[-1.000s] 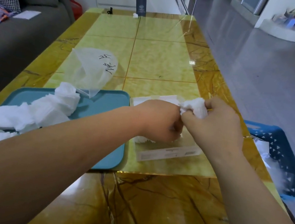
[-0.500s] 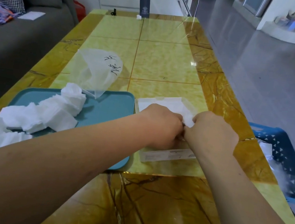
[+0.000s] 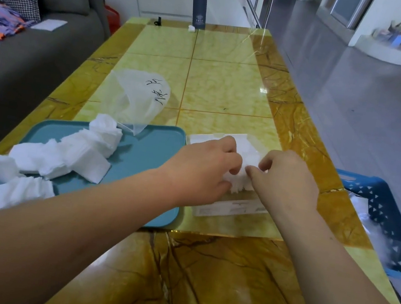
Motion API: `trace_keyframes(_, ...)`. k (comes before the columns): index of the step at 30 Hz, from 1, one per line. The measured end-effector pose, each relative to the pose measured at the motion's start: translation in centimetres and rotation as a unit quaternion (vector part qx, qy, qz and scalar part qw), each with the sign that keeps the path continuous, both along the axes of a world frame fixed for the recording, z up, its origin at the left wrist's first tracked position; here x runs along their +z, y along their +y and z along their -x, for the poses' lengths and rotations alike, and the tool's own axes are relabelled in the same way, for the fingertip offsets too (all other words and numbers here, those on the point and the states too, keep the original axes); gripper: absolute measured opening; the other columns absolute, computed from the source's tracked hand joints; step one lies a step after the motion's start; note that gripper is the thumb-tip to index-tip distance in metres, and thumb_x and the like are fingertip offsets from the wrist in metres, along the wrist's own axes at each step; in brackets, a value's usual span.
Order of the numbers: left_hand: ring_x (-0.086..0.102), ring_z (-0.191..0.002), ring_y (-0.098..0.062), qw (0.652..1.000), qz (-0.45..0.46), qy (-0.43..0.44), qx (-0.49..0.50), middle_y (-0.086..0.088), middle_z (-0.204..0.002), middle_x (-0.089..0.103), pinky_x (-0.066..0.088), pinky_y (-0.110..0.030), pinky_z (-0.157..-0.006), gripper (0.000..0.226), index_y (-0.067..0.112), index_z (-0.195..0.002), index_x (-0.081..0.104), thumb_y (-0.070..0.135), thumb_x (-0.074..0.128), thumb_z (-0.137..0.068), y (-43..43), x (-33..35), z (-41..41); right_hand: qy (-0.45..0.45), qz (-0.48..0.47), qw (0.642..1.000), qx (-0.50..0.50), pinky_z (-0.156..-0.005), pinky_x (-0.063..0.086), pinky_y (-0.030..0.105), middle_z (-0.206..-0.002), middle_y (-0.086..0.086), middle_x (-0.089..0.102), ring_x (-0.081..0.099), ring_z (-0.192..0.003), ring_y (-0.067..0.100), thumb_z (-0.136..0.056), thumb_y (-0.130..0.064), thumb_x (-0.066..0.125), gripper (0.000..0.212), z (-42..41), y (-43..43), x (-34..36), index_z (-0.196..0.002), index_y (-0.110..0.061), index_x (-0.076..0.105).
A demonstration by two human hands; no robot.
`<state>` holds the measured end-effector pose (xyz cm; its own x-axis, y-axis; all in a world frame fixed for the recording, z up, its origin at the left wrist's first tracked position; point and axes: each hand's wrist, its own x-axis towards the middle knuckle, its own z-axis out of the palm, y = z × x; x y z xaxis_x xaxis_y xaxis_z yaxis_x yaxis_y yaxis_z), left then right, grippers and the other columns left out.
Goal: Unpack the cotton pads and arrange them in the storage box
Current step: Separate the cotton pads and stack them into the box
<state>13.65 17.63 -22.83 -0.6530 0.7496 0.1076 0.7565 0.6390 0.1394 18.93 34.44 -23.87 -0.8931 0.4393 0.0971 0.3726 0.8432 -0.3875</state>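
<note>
Both forearms bare, reaching forward and converging. Left hand [image 3: 205,168] palm down, knuckles up, fingers curled, tips pinching the cotton pads [image 3: 248,154] just ahead of them. Right hand [image 3: 286,180] also palm down, with thumb and bent forefinger nipping the same wad from the other side. Fingertips of the two hands nearly meet — wrists apart.
</note>
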Motion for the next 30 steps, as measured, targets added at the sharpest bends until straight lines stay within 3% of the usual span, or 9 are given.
trace_keyframes(5, 0.056, -0.092, -0.014, 0.998, -0.026, -0.006, 0.052, 0.012, -0.108, 0.054, 0.053, -0.037, -0.072, 0.020, 0.031, -0.114, 0.063, 0.041, 0.058, -0.097, -2.5, 0.1, -1.2, 0.046, 0.022, 0.998, 0.022, -0.070, 0.053, 0.035, -0.105, -0.001, 0.072, 0.066, -0.092, 0.024, -0.096, -0.044, 0.062, 0.027, -0.5, -0.2, 0.7, -0.112, -0.025, 0.073)
trace_keyframes(8, 0.056, -0.083, -0.011, 0.992, -0.065, -0.044, 0.097, 0.013, -0.089, 0.058, 0.051, -0.034, -0.071, 0.012, 0.031, -0.104, 0.065, 0.040, 0.060, -0.097, -3.8, -0.2, -1.8, 0.075, 0.070, 0.992, 0.067, -0.066, 0.057, 0.038, -0.077, -0.009, 0.068, 0.064, -0.075, 0.018, -0.095, -0.039, 0.059, 0.018, -1.3, -0.7, 1.0, -0.086, -0.027, 0.070)
trace_keyframes(10, 0.056, -0.081, -0.011, 0.989, -0.087, -0.065, 0.104, 0.012, -0.086, 0.058, 0.051, -0.035, -0.071, 0.009, 0.029, -0.099, 0.068, 0.035, 0.063, -0.095, -4.3, -0.6, -2.2, 0.045, 0.095, 0.989, 0.101, -0.061, 0.055, 0.036, -0.065, -0.006, 0.063, 0.061, -0.067, 0.018, -0.090, -0.038, 0.060, 0.027, -1.6, -1.5, 1.1, -0.068, -0.021, 0.063)
trace_keyframes(14, 0.058, -0.083, -0.013, 0.983, -0.112, -0.109, 0.093, 0.010, -0.091, 0.058, 0.054, -0.038, -0.077, 0.010, 0.027, -0.098, 0.071, 0.027, 0.061, -0.096, -4.2, -1.7, -2.4, -0.040, 0.093, 0.984, 0.148, -0.057, 0.050, 0.031, -0.064, -0.005, 0.066, 0.062, -0.067, 0.017, -0.083, -0.037, 0.059, 0.025, -1.6, -2.9, 0.5, -0.066, -0.020, 0.065)
trace_keyframes(17, 0.059, -0.083, -0.013, 0.984, -0.118, -0.105, 0.086, 0.010, -0.100, 0.057, 0.054, -0.040, -0.079, 0.013, 0.028, -0.104, 0.071, 0.032, 0.059, -0.099, -4.4, -2.0, -2.5, -0.055, 0.094, 0.984, 0.143, -0.065, 0.055, 0.031, -0.073, -0.010, 0.069, 0.065, -0.074, 0.014, -0.085, -0.042, 0.058, 0.022, -1.4, -3.3, 0.4, -0.074, -0.025, 0.068)
trace_keyframes(21, 0.063, -0.081, -0.007, 0.979, -0.156, -0.102, 0.078, 0.019, -0.113, 0.051, 0.054, -0.037, -0.078, 0.021, 0.032, -0.118, 0.066, 0.038, 0.061, -0.098, -6.4, -1.5, -3.1, -0.050, 0.006, 0.992, 0.113, -0.064, 0.050, 0.028, -0.078, -0.011, 0.069, 0.065, -0.078, 0.016, -0.089, -0.050, 0.053, 0.029, -1.4, -4.6, 1.5, -0.078, -0.027, 0.068)
trace_keyframes(23, 0.064, -0.090, -0.008, 0.978, -0.159, -0.094, 0.093, 0.019, -0.119, 0.052, 0.054, -0.036, -0.082, 0.027, 0.033, -0.123, 0.063, 0.037, 0.064, -0.097, -8.3, -1.2, -3.4, 0.004, -0.005, 0.993, 0.115, -0.061, 0.050, 0.029, -0.070, -0.008, 0.067, 0.064, -0.073, 0.017, -0.093, -0.049, 0.052, 0.036, -1.6, -6.3, 2.3, -0.073, -0.023, 0.066)
trace_keyframes(26, 0.056, -0.123, -0.015, 0.977, -0.159, -0.060, 0.128, 0.011, -0.141, 0.051, 0.049, -0.038, -0.101, 0.048, 0.030, -0.140, 0.056, 0.033, 0.067, -0.093, -11.8, -0.6, -3.6, 0.133, 0.091, 0.974, 0.156, -0.060, 0.051, 0.034, -0.062, -0.008, 0.063, 0.061, -0.065, 0.013, -0.095, -0.043, 0.057, 0.036, -1.8, -10.0, 2.9, -0.066, -0.022, 0.063)
trace_keyframes(30, 0.021, -0.154, -0.030, 0.965, -0.072, -0.023, 0.252, -0.003, -0.169, 0.021, 0.025, -0.049, -0.123, 0.081, 0.036, -0.156, 0.036, 0.052, 0.069, -0.083, -18.8, 0.4, -3.7, 0.162, 0.155, 0.940, 0.258, -0.076, 0.055, 0.039, -0.080, -0.008, 0.070, 0.065, -0.082, 0.013, -0.094, -0.034, 0.064, 0.020, -1.2, -16.3, 1.7, -0.078, -0.023, 0.070)
